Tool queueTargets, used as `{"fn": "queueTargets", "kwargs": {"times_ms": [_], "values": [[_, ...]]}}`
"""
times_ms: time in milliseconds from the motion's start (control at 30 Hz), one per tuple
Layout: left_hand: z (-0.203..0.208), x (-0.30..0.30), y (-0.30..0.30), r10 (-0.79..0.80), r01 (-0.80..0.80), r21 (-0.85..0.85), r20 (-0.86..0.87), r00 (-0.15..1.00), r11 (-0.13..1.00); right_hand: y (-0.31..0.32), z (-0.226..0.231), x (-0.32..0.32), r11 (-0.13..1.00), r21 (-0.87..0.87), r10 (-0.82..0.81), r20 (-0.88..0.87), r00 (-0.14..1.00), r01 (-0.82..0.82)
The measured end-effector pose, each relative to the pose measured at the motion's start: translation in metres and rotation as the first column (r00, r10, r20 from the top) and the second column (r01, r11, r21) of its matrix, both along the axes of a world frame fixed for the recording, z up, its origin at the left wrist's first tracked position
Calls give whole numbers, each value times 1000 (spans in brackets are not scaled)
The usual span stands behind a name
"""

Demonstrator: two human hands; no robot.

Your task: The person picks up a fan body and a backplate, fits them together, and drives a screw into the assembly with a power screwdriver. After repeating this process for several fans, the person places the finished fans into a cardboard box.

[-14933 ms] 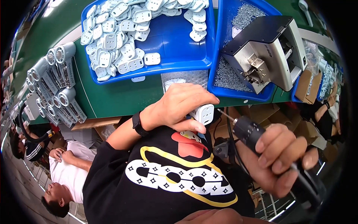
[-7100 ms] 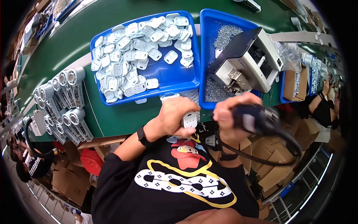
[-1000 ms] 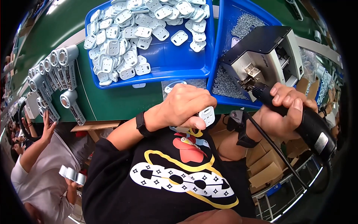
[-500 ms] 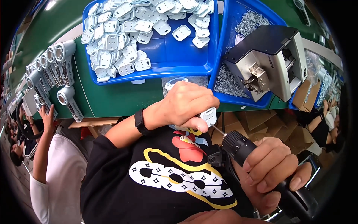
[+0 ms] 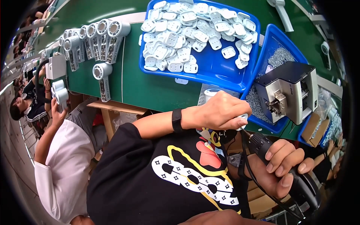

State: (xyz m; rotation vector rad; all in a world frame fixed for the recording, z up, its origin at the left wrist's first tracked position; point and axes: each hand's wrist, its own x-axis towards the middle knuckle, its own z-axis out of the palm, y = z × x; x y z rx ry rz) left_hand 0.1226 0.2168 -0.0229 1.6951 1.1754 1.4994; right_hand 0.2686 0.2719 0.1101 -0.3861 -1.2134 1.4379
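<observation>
My left hand (image 5: 221, 111), with a black band at its wrist, is closed around a pale handheld fan. The fan's round head (image 5: 211, 93) shows beyond the knuckles; the fist hides its handle. At its lower end, beside my thumb, a small pale end plate (image 5: 243, 117) shows. In my right hand (image 5: 287, 165) is a black electric screwdriver (image 5: 260, 142), fingers wrapped around its body. Its thin bit points up-left and reaches close to the end plate; whether it touches a screw is too small to tell. A cable hangs below the screwdriver.
Many pale plates fill a blue tray (image 5: 232, 84) at the back. Right of it, another blue tray (image 5: 292, 41) holds loose screws and a black-and-grey screw feeder (image 5: 287, 93). Several handheld fans (image 5: 102, 71) stand at left, where a co-worker's hand (image 5: 59, 112) holds fan parts.
The view has shifted left, so the bench and trays appear further right. My hands keep their grips, with the screwdriver bit still near the fan's end. The co-worker now holds fan parts.
</observation>
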Motion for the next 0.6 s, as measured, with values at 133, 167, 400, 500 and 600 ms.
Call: {"fn": "queueTargets", "kwargs": {"times_ms": [133,167,400,500,600], "values": [[33,-29,-12,-22,11,-104,-106,994,995,1,7,-7,997,-71,3,-109,994,-10],[51,-50,-2,-2,-8,-32,-311,950,999,0,9,-8,994,-105,-12,-143,990,-3],[56,-287,107,264,-426,66,-866,425,902,5,-41,-108,997,-29,68,817,573,-77],[4,-350,151,273,-268,237,-956,106,934,6,-80,-152,925,231,-143,947,287,-302],[-2,-350,154,385,-272,358,-922,51,893,6,-104,-179,927,167,-134,984,121,-336]]}}
